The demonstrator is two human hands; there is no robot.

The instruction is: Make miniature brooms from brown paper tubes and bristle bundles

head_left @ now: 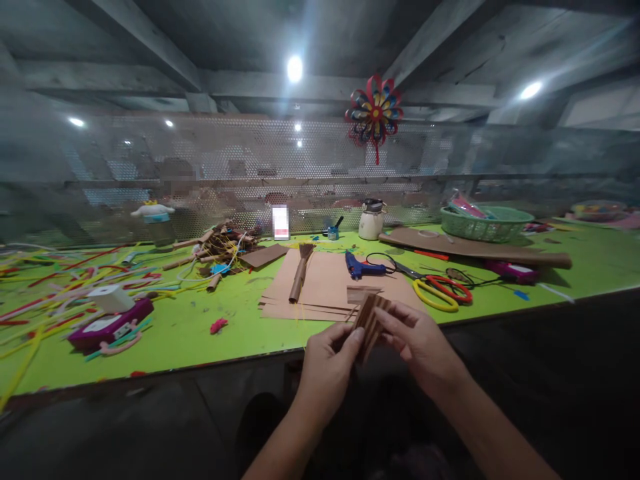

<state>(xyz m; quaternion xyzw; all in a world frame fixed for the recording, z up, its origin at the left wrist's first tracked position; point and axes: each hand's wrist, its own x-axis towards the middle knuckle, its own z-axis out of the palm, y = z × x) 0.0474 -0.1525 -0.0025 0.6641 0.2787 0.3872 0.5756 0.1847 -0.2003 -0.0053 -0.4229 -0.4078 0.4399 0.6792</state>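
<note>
Both my hands hold a pleated strip of brown paper [369, 319] just in front of the green table's near edge [200, 360]. My left hand [327, 370] pinches its lower end with thumb and fingers closed. My right hand [417, 340] grips the upper side, fingers curled over the folds. Behind them lies a stack of brown paper sheets [325, 283] with a rolled brown paper broom shape [300, 273] on it.
A blue glue gun [363, 267], yellow and red scissors [440, 290], a long cardboard piece [475, 247], a green basket [485, 223] and a white jar [371, 221] lie to the right. Left are coloured strips [60, 280], a purple box [110, 323] and scrap rolls [220, 250].
</note>
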